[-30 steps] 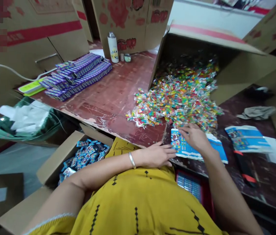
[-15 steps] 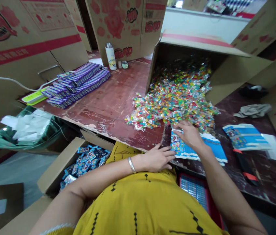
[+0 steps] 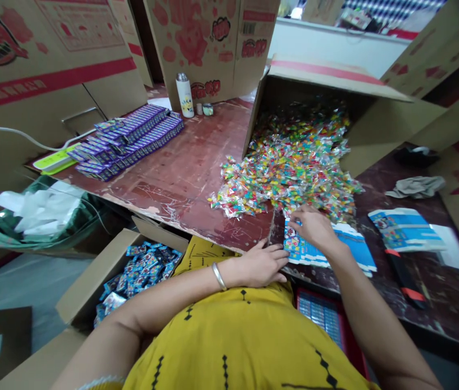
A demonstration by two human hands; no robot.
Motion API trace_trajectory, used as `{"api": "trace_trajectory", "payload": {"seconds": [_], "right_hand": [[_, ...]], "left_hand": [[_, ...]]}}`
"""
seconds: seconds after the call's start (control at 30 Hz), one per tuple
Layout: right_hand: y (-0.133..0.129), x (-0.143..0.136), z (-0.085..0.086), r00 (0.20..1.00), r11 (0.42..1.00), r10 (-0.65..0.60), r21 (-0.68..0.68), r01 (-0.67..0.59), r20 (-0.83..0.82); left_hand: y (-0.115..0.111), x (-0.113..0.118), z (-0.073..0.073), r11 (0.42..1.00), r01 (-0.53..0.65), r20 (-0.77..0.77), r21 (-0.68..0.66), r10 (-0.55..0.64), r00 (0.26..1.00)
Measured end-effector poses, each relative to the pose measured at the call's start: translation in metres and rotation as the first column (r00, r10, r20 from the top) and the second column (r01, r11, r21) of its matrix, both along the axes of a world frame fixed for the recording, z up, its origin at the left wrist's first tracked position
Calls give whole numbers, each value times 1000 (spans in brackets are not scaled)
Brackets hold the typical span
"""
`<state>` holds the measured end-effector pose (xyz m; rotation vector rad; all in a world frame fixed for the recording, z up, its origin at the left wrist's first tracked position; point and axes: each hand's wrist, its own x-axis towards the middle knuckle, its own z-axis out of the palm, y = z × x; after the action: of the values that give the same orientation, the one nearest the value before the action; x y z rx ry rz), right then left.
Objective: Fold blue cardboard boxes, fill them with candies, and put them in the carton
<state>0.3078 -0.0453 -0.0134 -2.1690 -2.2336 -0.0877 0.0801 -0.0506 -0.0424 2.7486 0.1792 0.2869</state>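
- Blue printed sheets [image 3: 310,254] lie fanned in a low flat stack on the counter [image 3: 200,162], directly below the right grip.
- Right grip [image 3: 312,226]: fingers bent over the stack's far left corner; whether a sheet is pinched, cannot tell.
- Left grip [image 3: 262,264]: relaxed, fingers spread, grasping nothing visible; fingertips at the stack's near left edge.
- Step in hand, judging by the pose: probably sorting or separating the top sheets.
- Next move likely calls for a fingertip pinch on one sheet edge, left grip steadying the rest; overlapping sheets could come up together.
- Clear packets [image 3: 290,168] of multicoloured pieces heaped just beyond the right grip, running back into a tipped carton [image 3: 383,127].
- Red tray [image 3: 351,341] with small blue packs, below the right grip.
- Second blue stack [image 3: 406,230], right of the right grip; black-and-orange tool [image 3: 402,273] just nearer.
- Open box [image 3: 91,276] of blue packets [image 3: 143,268], left of the left grip.
- Purple boxes [image 3: 127,138] in rows, then white bottle [image 3: 185,97], far left beyond both grips.
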Motion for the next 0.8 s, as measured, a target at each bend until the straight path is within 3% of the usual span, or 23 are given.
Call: {"api": "trace_trajectory", "payload": {"seconds": [0.43, 0.57, 0.63, 0.7, 0.8], "right_hand": [[-5, 0, 12, 999, 996, -13, 89, 17, -41], [-11, -4, 24, 967, 991, -6, 124, 39, -257], [-12, -8, 32, 882, 985, -25, 140, 103, -470], [-10, -15, 39, 744, 972, -31, 152, 177, -667], [-3, -30, 42, 488, 960, -33, 109, 260, -872]], "left_hand": [[-1, -2, 0, 998, 3, -26, -70, -5, 1000], [1, 1, 7, 982, -64, 20, -178, 68, 997], [5, 3, 15, 937, -217, 105, -275, 254, 962], [10, 6, 22, 863, -367, 217, -347, 455, 864], [16, 7, 28, 812, -446, 294, -376, 561, 774]]}}
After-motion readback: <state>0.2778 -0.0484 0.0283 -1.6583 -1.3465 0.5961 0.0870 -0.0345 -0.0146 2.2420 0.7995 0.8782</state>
